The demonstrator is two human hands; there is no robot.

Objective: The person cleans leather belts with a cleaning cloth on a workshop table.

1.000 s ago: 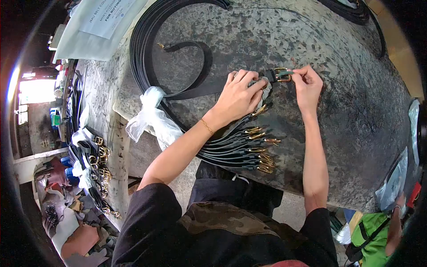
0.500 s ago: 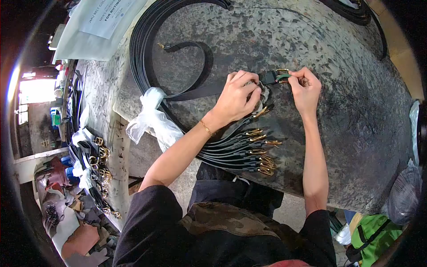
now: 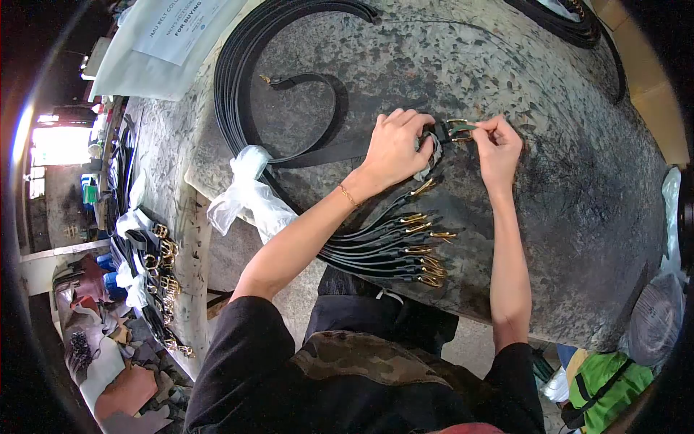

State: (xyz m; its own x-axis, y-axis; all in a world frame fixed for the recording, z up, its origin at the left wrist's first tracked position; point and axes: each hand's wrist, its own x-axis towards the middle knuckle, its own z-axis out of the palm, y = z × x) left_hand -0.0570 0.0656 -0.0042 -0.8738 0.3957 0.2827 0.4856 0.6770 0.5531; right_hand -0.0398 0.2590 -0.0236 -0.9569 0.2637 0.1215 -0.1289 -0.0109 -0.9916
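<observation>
My left hand [image 3: 396,150] is closed over the end of a black belt [image 3: 329,152], just behind its gold buckle [image 3: 458,123]. A crumpled grey rag [image 3: 432,155] pokes out beneath its fingers. From the right, my right hand [image 3: 499,155] pinches a thin green strip [image 3: 463,130] at the buckle, thumb and forefinger together. The belt lies along the worktable [image 3: 571,195] and curls round on the left to a small gold tip. Below my left hand, a bundle of black belts [image 3: 376,249] fans out with several gold buckles. White plastic [image 3: 249,173] is tied around that bundle.
A white packet with a printed label [image 3: 173,43] lies at the upper left. More buckled belts [image 3: 148,278] hang at the left side, above leather scraps [image 3: 130,383]. Coiled belts [image 3: 567,22] rest at the top right. A green bag [image 3: 611,387] sits at the lower right.
My left hand has shifted slightly right toward the buckle, its fingers now flatter over the belt. My right hand has eased a little right and still pinches at the buckle.
</observation>
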